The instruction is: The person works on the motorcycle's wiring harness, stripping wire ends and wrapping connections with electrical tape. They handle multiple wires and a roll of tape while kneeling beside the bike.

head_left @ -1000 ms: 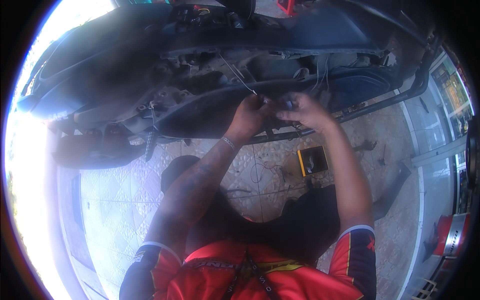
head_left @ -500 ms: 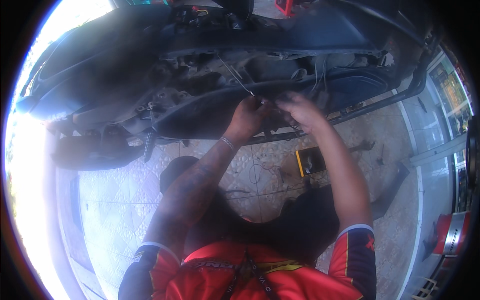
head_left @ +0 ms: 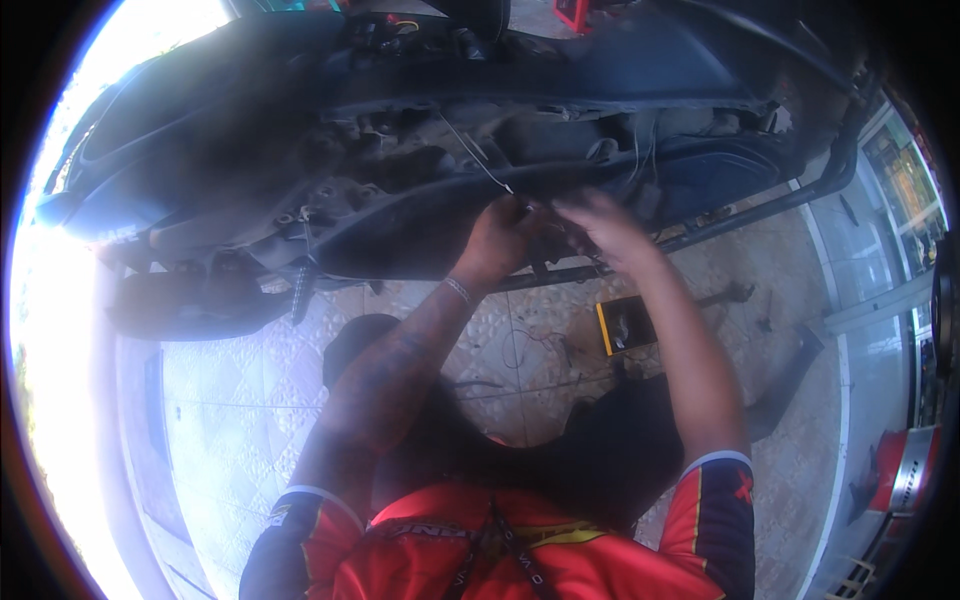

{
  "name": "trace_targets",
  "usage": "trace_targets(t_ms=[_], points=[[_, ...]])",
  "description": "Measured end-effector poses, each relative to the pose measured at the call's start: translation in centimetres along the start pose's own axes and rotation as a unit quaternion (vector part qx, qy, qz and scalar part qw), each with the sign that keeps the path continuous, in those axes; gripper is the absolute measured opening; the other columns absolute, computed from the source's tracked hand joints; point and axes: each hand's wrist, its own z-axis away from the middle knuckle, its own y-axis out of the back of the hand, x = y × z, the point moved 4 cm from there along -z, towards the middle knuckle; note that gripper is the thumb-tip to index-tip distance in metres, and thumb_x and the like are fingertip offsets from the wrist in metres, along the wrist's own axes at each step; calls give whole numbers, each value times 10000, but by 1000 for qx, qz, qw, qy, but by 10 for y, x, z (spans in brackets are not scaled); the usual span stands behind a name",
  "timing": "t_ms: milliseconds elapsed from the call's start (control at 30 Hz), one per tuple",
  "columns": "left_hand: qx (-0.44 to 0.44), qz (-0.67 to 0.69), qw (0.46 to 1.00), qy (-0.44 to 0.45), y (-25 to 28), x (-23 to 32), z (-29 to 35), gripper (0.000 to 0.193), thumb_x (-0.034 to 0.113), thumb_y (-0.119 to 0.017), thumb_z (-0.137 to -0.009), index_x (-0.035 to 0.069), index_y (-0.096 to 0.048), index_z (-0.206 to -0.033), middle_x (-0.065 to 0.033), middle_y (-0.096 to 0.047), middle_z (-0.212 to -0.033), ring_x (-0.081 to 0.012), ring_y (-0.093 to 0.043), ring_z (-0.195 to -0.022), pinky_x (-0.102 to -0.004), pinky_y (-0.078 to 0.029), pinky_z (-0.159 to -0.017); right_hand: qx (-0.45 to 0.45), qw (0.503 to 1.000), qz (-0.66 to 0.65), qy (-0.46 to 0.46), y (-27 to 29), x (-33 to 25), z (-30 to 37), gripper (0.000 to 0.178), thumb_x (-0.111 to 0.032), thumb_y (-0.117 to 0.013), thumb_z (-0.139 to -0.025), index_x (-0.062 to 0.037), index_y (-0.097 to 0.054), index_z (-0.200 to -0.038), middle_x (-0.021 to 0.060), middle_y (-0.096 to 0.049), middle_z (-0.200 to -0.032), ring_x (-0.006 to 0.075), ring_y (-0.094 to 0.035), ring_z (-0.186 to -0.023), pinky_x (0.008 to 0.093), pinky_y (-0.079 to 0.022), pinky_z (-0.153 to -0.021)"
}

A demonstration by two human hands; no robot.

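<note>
A dark scooter [head_left: 250, 130] with its side opened up stands before me, frame and inner parts showing along its middle. From that opening a thin pale cable [head_left: 475, 150] slants down to my left hand [head_left: 497, 240], whose fingers are pinched round its end. My right hand [head_left: 608, 232] is just to the right, fingers bent toward the left hand's fingertips and smeared by motion. Small dark pieces show between the two hands, too blurred to name. Below them runs the scooter's long dark lower panel [head_left: 400, 232].
On the tiled floor [head_left: 250, 380] lies a black box with a yellow edge [head_left: 604, 330], close under my right forearm. Thin wires [head_left: 540, 335] lie beside it. At the far right are a red and silver object [head_left: 905, 470] and a glass-fronted cabinet [head_left: 900, 170].
My left hand keeps its pinch on the cable, almost in place. The right hand has turned slightly, its fingers shifting close to the left hand. The whole view has moved a little.
</note>
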Motion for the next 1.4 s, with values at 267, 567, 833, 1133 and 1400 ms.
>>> trace_targets(t_ms=[267, 567, 833, 1133, 1400], points=[[37, -72, 996, -24, 3, -15, -10, 242, 214, -638, -990, -16, -647, -1065, -92, -715, -898, -140, -663, -782, -311, -522, -709, -34, 997, 62, 33, 7, -10, 8, 189, -198, -800, -883, -91, -667, -965, -14, -691, -832, 61, -583, -662, 206, -473, -563], [49, -112, 992, -31, 6, -14, -7, 256, 226, -623, -990, -21, -660, -1049, -105, -726, -884, -154, -679, -793, -321, -523, -718, -15, 988, 156, 8, -10, -12, 10, 290, -210, -704, -958, -32, -684, -1186, 35, -708, -919, 95, -611, -682, 258, -534, -588], [51, -140, 987, -63, 6, -20, -10, 256, 213, -639, -980, -23, -660, -1076, -115, -728, -929, -163, -686, -823, -332, -532, -748, 75, 826, 493, 262, -22, -22, 10, 309, -151, -723, -908, 27, -670, -1154, 113, -712, -896, 168, -695, -743, 347, -584, -668], [27, -88, 995, -25, 2, -14, -8, 168, 153, -639, -1012, -11, -625, -1051, -36, -674, -940, -92, -579, -871, -280, -478, -813, -113, 988, 100, -11, -13, -10, 1, 301, -104, -724, -830, -14, -688, -1116, 42, -718, -903, 125, -645, -800, 297, -492, -652], [21, -28, 999, -36, 3, -16, -12, 246, 229, -660, -981, -3, -649, -1060, -76, -703, -922, -134, -649, -848, -310, -514, -778, -90, 991, 102, 7, -3, -14, 2, 340, -180, -793, -838, -74, -695, -1146, -6, -699, -950, 90, -606, -819, 242, -430, -601]])
